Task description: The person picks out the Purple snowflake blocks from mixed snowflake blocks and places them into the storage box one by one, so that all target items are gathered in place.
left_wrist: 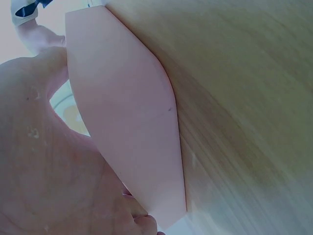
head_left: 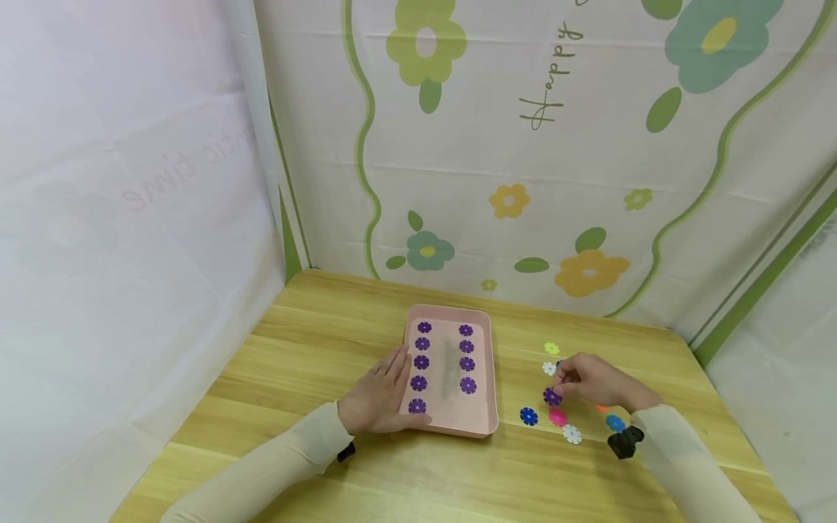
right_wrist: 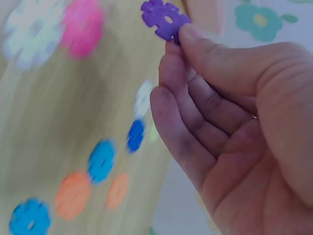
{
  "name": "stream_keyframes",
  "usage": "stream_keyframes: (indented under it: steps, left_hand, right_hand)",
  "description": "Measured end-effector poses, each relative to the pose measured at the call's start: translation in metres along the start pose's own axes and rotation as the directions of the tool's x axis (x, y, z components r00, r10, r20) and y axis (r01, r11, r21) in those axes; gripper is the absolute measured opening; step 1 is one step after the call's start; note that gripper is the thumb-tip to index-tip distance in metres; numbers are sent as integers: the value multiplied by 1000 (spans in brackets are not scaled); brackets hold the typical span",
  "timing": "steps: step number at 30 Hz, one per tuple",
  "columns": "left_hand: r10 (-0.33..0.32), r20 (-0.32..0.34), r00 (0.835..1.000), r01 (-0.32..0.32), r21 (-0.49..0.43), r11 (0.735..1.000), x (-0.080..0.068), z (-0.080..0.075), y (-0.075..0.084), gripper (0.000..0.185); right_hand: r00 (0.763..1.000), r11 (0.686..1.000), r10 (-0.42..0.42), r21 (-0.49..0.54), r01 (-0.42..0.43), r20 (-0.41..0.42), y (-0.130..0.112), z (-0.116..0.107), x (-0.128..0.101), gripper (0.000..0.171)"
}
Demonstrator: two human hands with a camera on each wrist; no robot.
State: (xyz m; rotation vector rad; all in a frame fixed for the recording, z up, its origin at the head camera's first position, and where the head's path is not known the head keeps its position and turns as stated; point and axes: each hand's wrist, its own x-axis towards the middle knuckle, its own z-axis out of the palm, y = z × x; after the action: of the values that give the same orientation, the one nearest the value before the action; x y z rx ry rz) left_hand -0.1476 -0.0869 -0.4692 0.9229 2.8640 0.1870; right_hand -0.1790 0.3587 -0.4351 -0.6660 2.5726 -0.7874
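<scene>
In the head view, my left hand (head_left: 379, 396) rests on the left side of a shallow pink tray (head_left: 484, 418), its fingers lying along the rim and its thumb across the near left corner. From the left wrist, the tray's outer wall (left_wrist: 127, 107) fills the middle of the picture. Inside the tray, purple snowflake discs (head_left: 421, 362) form two columns, the left one longer than the right. Right of the tray, my right hand (head_left: 595, 381) pinches one purple snowflake disc (right_wrist: 166, 18) between thumb and fingertip, close over the loose pieces.
Loose snowflake discs lie around my right hand: dark blue (head_left: 529, 416), pink (head_left: 557, 417), white (head_left: 572, 434), light blue (head_left: 615, 423), yellow-green (head_left: 552, 349) and orange (right_wrist: 73, 195). The wooden table (head_left: 314, 327) ends at a flower-printed cloth (head_left: 458, 160) behind; cloth also hangs at both sides.
</scene>
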Motion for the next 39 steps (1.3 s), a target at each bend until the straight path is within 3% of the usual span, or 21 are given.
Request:
stream_keyframes:
  steps: [9, 19, 24, 30, 39]
  left_hand:
    - [2, -8, 1000, -2, 2, 1000, 0, 0, 0, 117]
    - [4, -9, 1000, -4, 17, 1000, -1, 1, 0, 116]
    - [8, -17, 1000, -8, 22, 1000, 0, 2, -1, 116]
    - [-4, 0, 1000, 4, 24, 1000, 0, 2, 0, 118]
    - [-2, -10, 1000, 2, 11, 1000, -1, -1, 1, 116]
  right_hand:
    - [990, 993, -116, 26, 115, 75, -52, 2, 37, 11]
    - [976, 980, -186, -47, 192, 111, -98, 23, 82, 15]
    - [970, 976, -198, -65, 208, 143, -108, 39, 94, 18]
    - [974, 982, -152, -90, 169, 167, -110, 58, 100, 19]
    - [980, 977, -129, -147, 152, 153, -107, 74, 103, 14]
